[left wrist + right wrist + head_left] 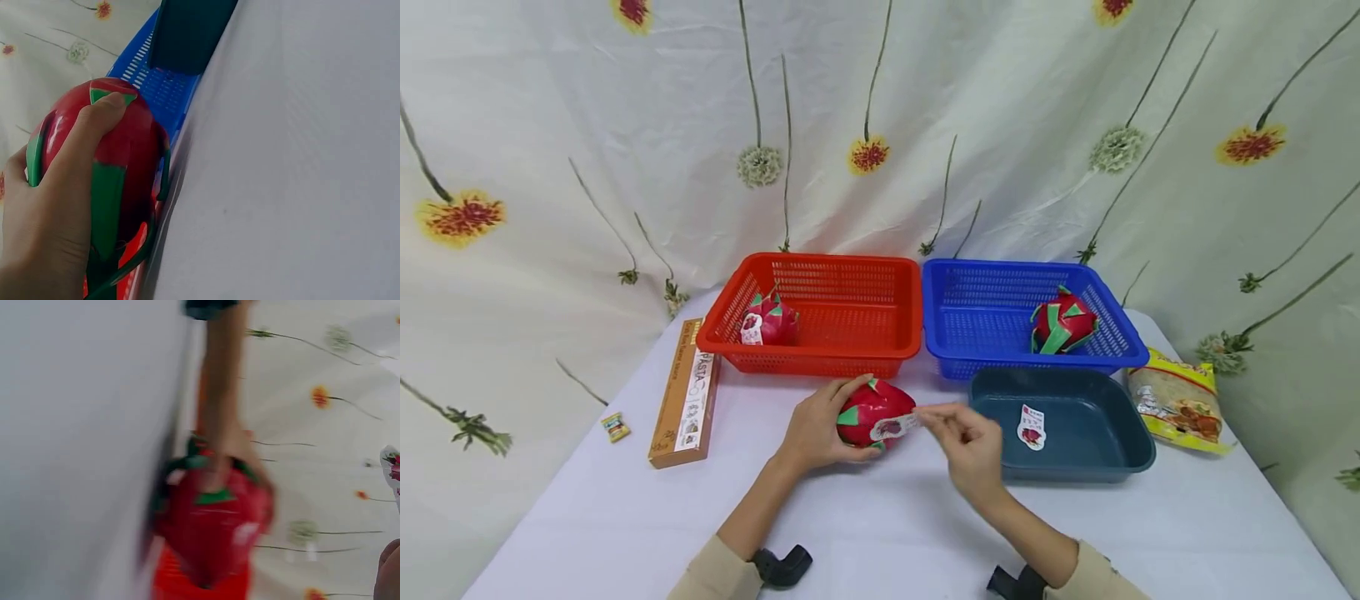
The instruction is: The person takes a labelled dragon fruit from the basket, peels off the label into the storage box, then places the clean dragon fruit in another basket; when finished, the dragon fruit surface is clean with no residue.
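Note:
My left hand (815,427) grips a red dragon fruit (868,412) with green scales above the white table, its thumb lying over the fruit in the left wrist view. Between thumb and finger, my right hand (976,450) pinches a white sticker (891,427) with a dragon fruit picture. In the head view the sticker overlaps the fruit's right side; in the right wrist view it appears off to one side of the fruit (209,531), which is blurred. Only a bit of the right hand (389,575) shows there.
Behind stand a red basket (820,365) with a stickered dragon fruit (778,323) and a blue basket (985,367) with another dragon fruit (1066,321). A dark tray (1075,473) holds another sticker (1032,428). Nearby lie a pasta box (681,400), small packet (615,427) and yellow bag (1180,400).

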